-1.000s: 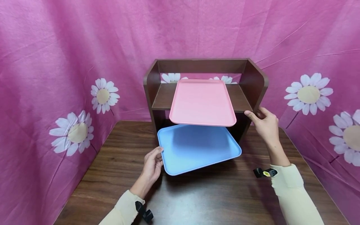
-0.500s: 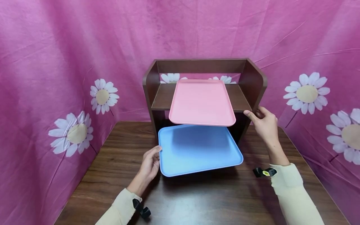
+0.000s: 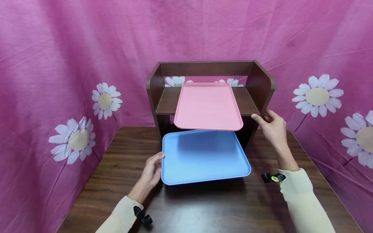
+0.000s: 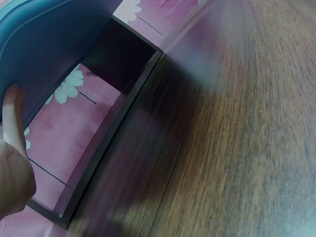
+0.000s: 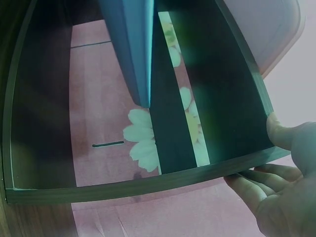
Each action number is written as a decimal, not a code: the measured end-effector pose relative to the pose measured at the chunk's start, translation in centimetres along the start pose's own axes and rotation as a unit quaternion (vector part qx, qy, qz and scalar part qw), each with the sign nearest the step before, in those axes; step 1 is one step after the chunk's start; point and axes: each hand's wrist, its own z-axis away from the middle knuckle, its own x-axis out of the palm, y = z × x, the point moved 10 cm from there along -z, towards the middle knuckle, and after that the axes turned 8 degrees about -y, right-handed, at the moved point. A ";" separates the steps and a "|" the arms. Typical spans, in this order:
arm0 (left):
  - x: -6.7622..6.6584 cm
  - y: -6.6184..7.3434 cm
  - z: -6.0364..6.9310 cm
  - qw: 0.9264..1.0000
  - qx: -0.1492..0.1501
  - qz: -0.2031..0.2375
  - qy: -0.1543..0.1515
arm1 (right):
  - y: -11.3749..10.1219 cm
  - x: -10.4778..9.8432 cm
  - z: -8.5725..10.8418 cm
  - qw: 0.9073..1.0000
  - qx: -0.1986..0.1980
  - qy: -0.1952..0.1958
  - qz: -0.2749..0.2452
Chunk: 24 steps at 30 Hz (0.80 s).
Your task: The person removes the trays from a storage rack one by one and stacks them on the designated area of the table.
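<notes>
My left hand point(image 3: 152, 170) holds a blue tray point(image 3: 205, 158) by its left edge, thumb on top. In the left wrist view, fingers point(image 4: 15, 108) lie against the underside of the blue tray point(image 4: 44, 49), above the table. The tray's rear part is under the upper board, inside the lower opening of a dark brown desk shelf point(image 3: 263, 87). My right hand point(image 3: 274, 129) grips the shelf's right side; in the right wrist view its thumb is on the board's edge and the fingers are outside the side panel point(image 5: 148, 186). A pink tray point(image 3: 209, 106) lies on the upper board, its front overhanging.
The shelf stands at the back of a dark wooden table point(image 3: 201, 207). A pink curtain point(image 3: 204, 29) printed with white daisies hangs behind and at both sides. The pink tray's overhang is above the rear of the blue tray.
The blue tray has turned a little, its front edge now more level and its left front corner further left and nearer. My left hand has shifted left with it. My right hand keeps its grip.
</notes>
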 end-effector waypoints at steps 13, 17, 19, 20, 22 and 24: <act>0.5 0.5 0.9 0.998 -0.008 -0.038 -0.042 | 0.1 0.1 0.2 1.000 0.007 -0.006 -0.004; 0.6 0.6 1.0 0.997 -0.010 -0.048 -0.052 | 0.0 0.1 0.1 1.000 0.004 -0.003 -0.006; 0.6 0.6 1.0 0.997 -0.010 -0.046 -0.058 | 0.1 0.1 0.1 1.000 0.004 -0.004 -0.007; 0.7 0.6 1.1 0.997 -0.011 -0.046 -0.063 | 0.1 0.1 0.1 1.000 0.004 -0.004 -0.008; 0.7 0.6 1.1 0.996 -0.013 -0.045 -0.072 | 0.1 0.1 0.1 1.000 0.005 -0.005 -0.008; 0.7 0.5 1.3 0.996 -0.016 -0.043 -0.079 | 0.2 0.2 0.1 1.000 0.007 -0.005 -0.008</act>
